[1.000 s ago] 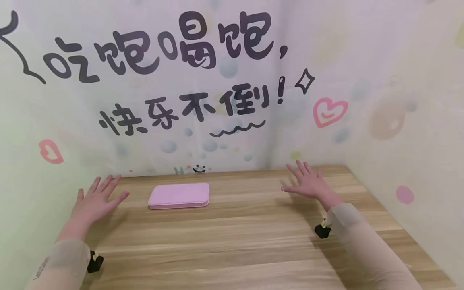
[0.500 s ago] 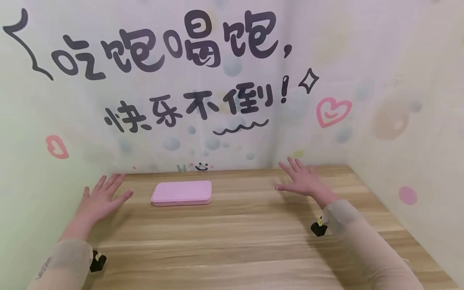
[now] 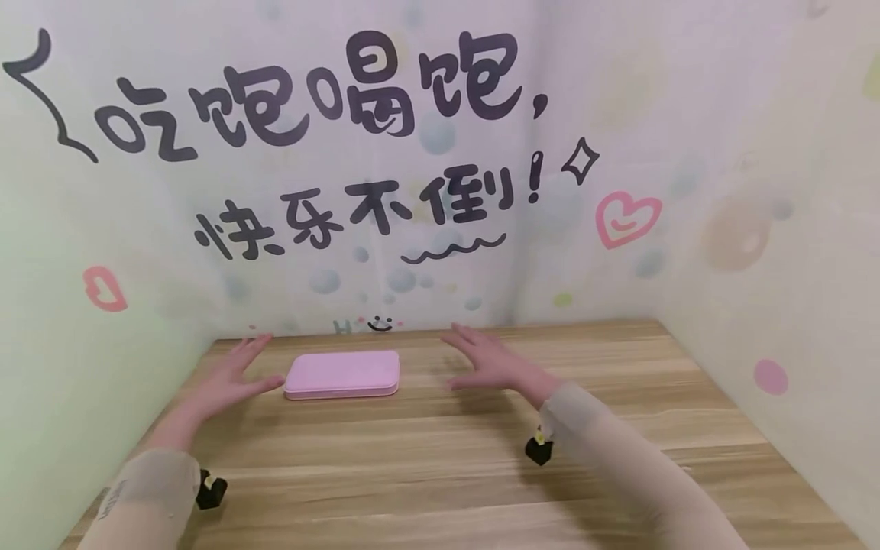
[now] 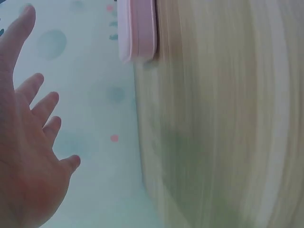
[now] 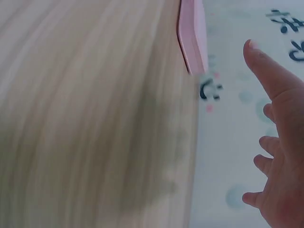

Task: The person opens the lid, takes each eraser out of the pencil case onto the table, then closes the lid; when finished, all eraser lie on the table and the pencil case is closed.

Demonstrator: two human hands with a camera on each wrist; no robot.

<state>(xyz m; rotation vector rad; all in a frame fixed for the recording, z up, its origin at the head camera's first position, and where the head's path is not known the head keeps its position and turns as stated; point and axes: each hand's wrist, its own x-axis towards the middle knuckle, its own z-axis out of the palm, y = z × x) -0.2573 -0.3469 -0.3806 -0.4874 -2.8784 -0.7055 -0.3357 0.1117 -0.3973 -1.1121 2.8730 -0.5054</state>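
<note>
Remote feed, I see: wood-grain tabletop (image 3: pixel 412 481), pale printed backdrop (image 3: pixel 619 99) rising behind; on it, bold black Chinese lettering (image 3: pixel 376 200), pink hearts (image 3: pixel 627 221), bluish bubbles (image 3: pixel 326 281).

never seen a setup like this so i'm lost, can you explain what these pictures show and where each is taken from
There is no machine here, just a person's bare left hand and right hand. The wide view comes from a camera on the head, looking forward and down. The other two come from a camera on each wrist; each shows one hand up close, with the scene turned sideways. A flat pink box lies on the table, between the hands, before a wall with dark writing. Neither hand holds anything; the left looks nearer the box.
</note>
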